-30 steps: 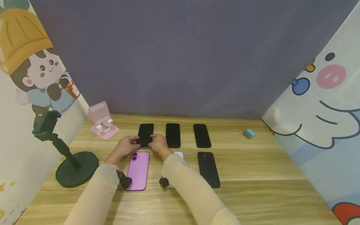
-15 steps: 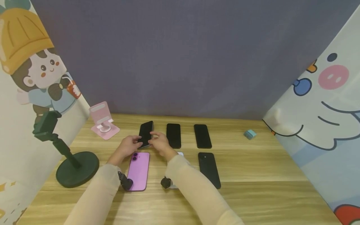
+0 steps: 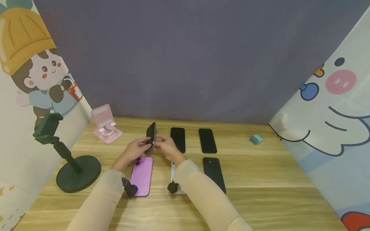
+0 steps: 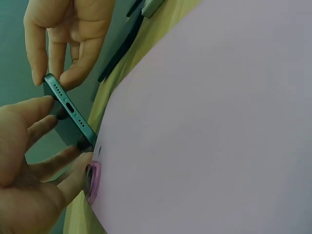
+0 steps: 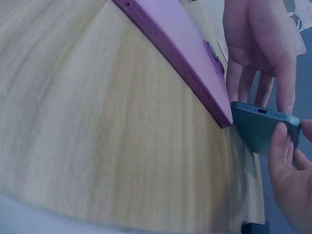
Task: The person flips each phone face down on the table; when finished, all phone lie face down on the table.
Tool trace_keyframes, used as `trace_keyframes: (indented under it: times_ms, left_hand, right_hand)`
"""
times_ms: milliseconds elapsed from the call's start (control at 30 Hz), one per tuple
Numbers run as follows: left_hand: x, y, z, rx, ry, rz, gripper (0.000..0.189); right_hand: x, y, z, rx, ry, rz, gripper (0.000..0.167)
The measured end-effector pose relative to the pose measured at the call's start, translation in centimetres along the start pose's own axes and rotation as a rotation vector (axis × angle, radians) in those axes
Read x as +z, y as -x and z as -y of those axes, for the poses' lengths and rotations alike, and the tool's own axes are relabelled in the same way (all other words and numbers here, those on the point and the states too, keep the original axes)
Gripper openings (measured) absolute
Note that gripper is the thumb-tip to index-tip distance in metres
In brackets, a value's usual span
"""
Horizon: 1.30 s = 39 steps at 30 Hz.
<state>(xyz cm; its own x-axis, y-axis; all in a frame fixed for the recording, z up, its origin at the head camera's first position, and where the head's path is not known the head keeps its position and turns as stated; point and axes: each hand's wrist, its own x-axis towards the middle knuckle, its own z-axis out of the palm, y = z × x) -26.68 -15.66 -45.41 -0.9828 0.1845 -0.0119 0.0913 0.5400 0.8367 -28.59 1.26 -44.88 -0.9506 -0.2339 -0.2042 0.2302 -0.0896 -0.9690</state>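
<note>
Between us, the left hand [image 3: 133,151] and the right hand [image 3: 168,148] both pinch the dark phone [image 3: 151,131] at its near end, its long axis pointing away, its body tilted sideways. The pink phone [image 3: 142,176] lies just nearer to us; a black phone [image 3: 179,138] lies close on the right.

no text, brand or number seems readable in these soft views.
</note>
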Motion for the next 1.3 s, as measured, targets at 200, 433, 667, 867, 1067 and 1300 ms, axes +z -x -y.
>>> trace_keyframes:
  times_ms: [200, 433, 667, 867, 1067, 1300]
  left_hand:
    - [0.2, 0.2, -0.4, -0.034, 0.237, -0.01, 0.048]
    - [0.2, 0.1, -0.2, -0.021, 0.396, 0.012, 0.049]
    - [0.3, 0.1, -0.1, -0.048, 0.457, 0.002, 0.049]
    - [0.3, -0.1, -0.1, -0.032, 0.481, -0.117, 0.05]
    - [-0.2, -0.1, -0.3, 0.025, 0.303, -0.192, 0.045]
    - [-0.7, 0.0, -0.2, 0.019, 0.089, -0.215, 0.041]
  right_hand:
    - [0.1, 0.2, 0.3, -0.02, -0.026, 0.029, 0.044]
    - [0.4, 0.3, 0.5, -0.033, -0.013, 0.022, 0.046]
    - [0.8, 0.4, 0.5, -0.066, 0.071, 0.037, 0.044]
    - [1.2, 0.6, 0.1, -0.082, 0.31, 0.045, 0.044]
    - [1.2, 0.7, -0.2, -0.038, 0.434, -0.001, 0.043]
    - [1.3, 0.4, -0.6, -0.046, 0.511, -0.036, 0.044]
